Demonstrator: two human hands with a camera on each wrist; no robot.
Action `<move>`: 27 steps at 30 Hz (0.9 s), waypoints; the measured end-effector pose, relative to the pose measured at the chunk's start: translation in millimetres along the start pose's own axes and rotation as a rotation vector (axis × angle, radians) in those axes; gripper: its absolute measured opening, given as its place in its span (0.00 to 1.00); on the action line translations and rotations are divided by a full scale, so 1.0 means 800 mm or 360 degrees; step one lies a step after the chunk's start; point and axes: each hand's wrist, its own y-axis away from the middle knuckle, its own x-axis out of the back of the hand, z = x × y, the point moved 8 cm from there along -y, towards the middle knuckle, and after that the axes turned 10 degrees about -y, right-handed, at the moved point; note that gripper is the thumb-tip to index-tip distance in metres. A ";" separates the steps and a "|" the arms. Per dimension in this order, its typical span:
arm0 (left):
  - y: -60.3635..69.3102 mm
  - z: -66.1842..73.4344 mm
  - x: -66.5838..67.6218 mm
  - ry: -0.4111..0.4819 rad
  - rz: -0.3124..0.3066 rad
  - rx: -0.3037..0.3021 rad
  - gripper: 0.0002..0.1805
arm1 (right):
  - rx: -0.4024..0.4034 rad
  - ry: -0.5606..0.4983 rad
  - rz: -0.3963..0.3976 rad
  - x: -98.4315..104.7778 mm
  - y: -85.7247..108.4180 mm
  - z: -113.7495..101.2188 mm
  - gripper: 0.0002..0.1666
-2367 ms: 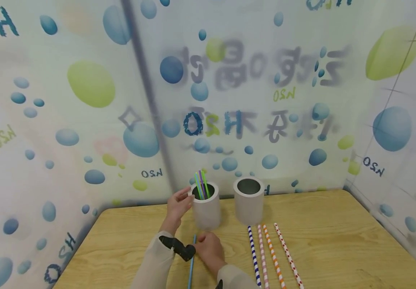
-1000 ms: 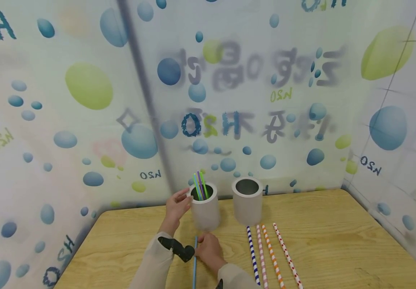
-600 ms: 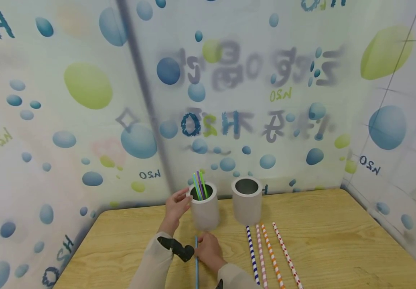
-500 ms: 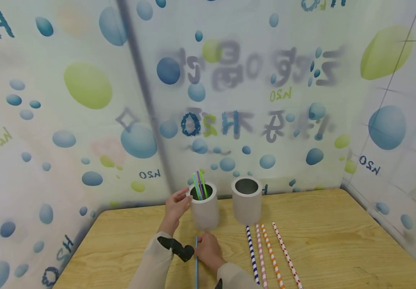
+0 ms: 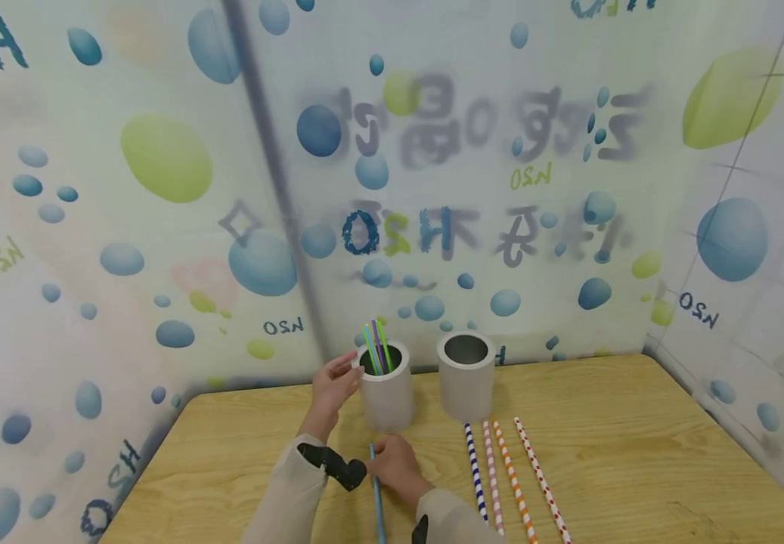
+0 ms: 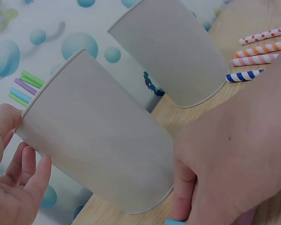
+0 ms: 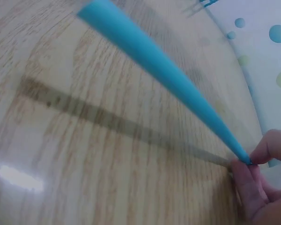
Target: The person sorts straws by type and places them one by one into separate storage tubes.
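My right hand (image 5: 397,462) pinches a plain light-blue straw (image 5: 379,505) near its far end, low over the table in front of the left cup. In the right wrist view the straw (image 7: 168,77) slants up from the fingertips, its other end off the wood above its shadow. The left cup (image 5: 388,404) is pale grey, upright, and holds several plain straws (image 5: 376,347) in green, purple and blue. Fingertips of my left hand (image 5: 332,391) rest on its left rim without wrapping round it. In the left wrist view the right hand (image 6: 225,150) covers most of the blue straw.
A second pale grey cup (image 5: 468,393) stands right of the first. Several patterned straws lie on the wooden table (image 5: 636,453) to the right: blue-striped (image 5: 476,472), pink-striped (image 5: 492,472), orange-striped (image 5: 512,476) and red-dotted (image 5: 540,476). A patterned curtain (image 5: 500,189) hangs behind.
The near end of the blue straw has swung to the right and now looks lifted, still pinched in the right hand. The left hand has stayed at the left cup's rim.
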 end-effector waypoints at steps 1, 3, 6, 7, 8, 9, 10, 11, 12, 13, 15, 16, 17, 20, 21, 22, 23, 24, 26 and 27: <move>0.000 0.000 0.000 0.0003 0.0003 -0.0002 0.20 | -0.0026 -0.0053 -0.0009 -0.001 -0.001 0.003 0.11; 0.001 0.002 0.000 0.0006 0.0005 -0.0006 0.20 | -0.0093 -0.0173 -0.0035 -0.002 -0.003 0.009 0.12; 0.003 0.002 -0.001 0.0008 0.0004 -0.0002 0.20 | -0.0160 -0.0306 -0.0063 -0.003 -0.003 0.013 0.14; 0.003 0.002 -0.001 0.0005 0.0005 0.0000 0.20 | -0.0165 -0.0344 -0.0066 -0.002 -0.003 0.013 0.14; 0.003 0.002 0.000 0.0001 0.0003 0.0001 0.20 | -0.0167 -0.0378 -0.0069 -0.001 -0.003 0.012 0.14; 0.003 0.002 0.000 -0.0001 0.0003 0.0003 0.20 | -0.0160 -0.0414 -0.0071 0.000 -0.003 0.011 0.14; 0.003 0.002 0.000 -0.0005 0.0000 0.0003 0.20 | -0.0149 -0.0446 -0.0071 0.001 -0.003 0.010 0.15; 0.002 0.003 0.000 -0.0010 0.0001 0.0004 0.20 | -0.0143 -0.0484 -0.0074 0.001 -0.003 0.009 0.15; 0.002 0.003 0.001 -0.0015 0.0002 0.0003 0.20 | -0.0137 -0.0510 -0.0075 0.002 -0.003 0.008 0.15; 0.002 0.004 0.001 -0.0019 0.0001 -0.0001 0.20 | -0.0131 -0.0533 -0.0076 0.002 -0.004 0.008 0.15; 0.003 0.005 0.001 -0.0022 0.0001 -0.0004 0.20 | -0.0139 -0.0589 -0.0089 0.003 -0.005 0.009 0.16; 0.003 0.005 0.001 -0.0025 0.0001 -0.0005 0.20 | -0.0146 -0.0611 -0.0097 0.003 -0.005 0.009 0.16; 0.003 0.005 0.001 -0.0025 0.0003 -0.0006 0.20 | -0.0144 -0.0636 -0.0103 0.004 -0.006 0.009 0.17; 0.003 0.006 0.001 -0.0025 0.0002 -0.0010 0.20 | -0.0160 -0.0692 -0.0132 0.005 -0.005 0.008 0.19; 0.003 0.006 0.001 -0.0025 0.0002 -0.0012 0.20 | -0.0169 -0.0710 -0.0143 0.005 -0.005 0.009 0.20; 0.003 0.006 0.001 -0.0025 0.0003 -0.0014 0.20 | -0.0173 -0.0720 -0.0151 0.005 -0.005 0.009 0.20; 0.003 0.006 0.001 -0.0026 0.0005 -0.0016 0.20 | -0.0180 -0.0728 -0.0158 0.005 -0.005 0.009 0.21; 0.003 0.005 0.001 -0.0026 0.0007 -0.0014 0.20 | -0.0192 -0.0734 -0.0166 0.004 -0.005 0.010 0.22; 0.004 0.005 0.001 -0.0030 0.0009 -0.0017 0.20 | -0.0194 -0.0748 -0.0174 0.005 -0.005 0.010 0.22; 0.004 0.005 0.001 -0.0029 0.0011 -0.0017 0.20 | -0.0197 -0.0750 -0.0176 0.005 -0.005 0.011 0.22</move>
